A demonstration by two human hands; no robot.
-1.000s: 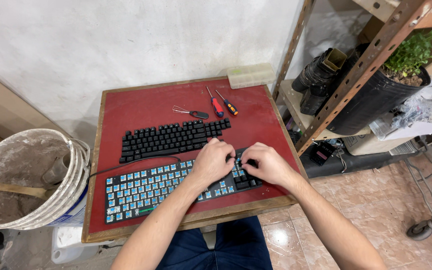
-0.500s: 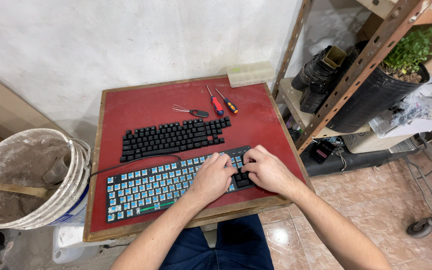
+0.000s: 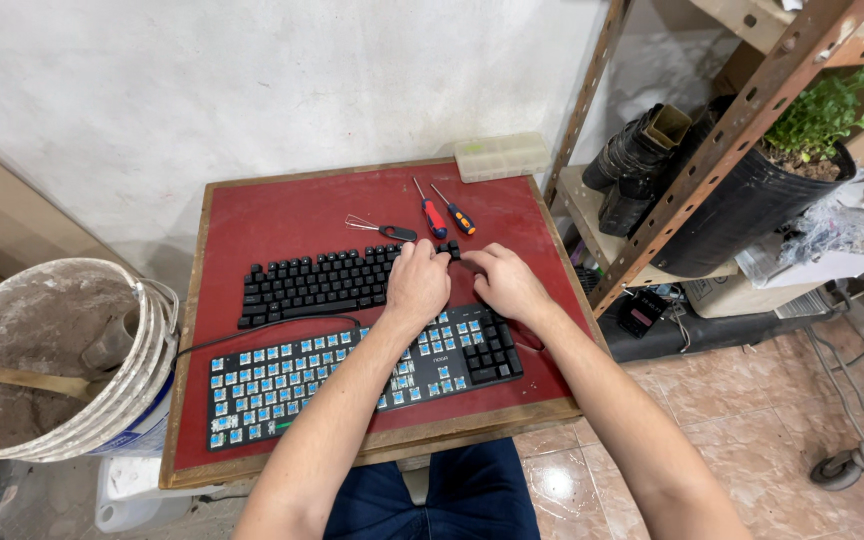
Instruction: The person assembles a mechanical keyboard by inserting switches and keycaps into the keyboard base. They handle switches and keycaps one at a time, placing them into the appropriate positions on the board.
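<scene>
Both hands rest at the right end of the upper row of loose black keycaps, which is laid out in keyboard order on the red tabletop. The left hand lies palm down over that end with fingers curled; the view does not show whether it pinches a cap. The right hand sits just beside it, fingertips bent toward a black keycap at the row's end — the fingers meet around it, but the exact grip cannot be confirmed.

Below the hands lies the mechanical keyboard, tilted slightly. Most of its caps are off, exposing blue switches; the rightmost block still carries black caps. Its black cable runs off the left edge of the table.

Above the keycap row:
- a wire keycap puller
- a red-handled screwdriver
- an orange-and-blue screwdriver
- a clear plastic compartment box at the back edge, touching the wall

To the left of the table stands a plaster-caked bucket. To the right — a metal shelf rack holding black boots and a potted plant.
</scene>
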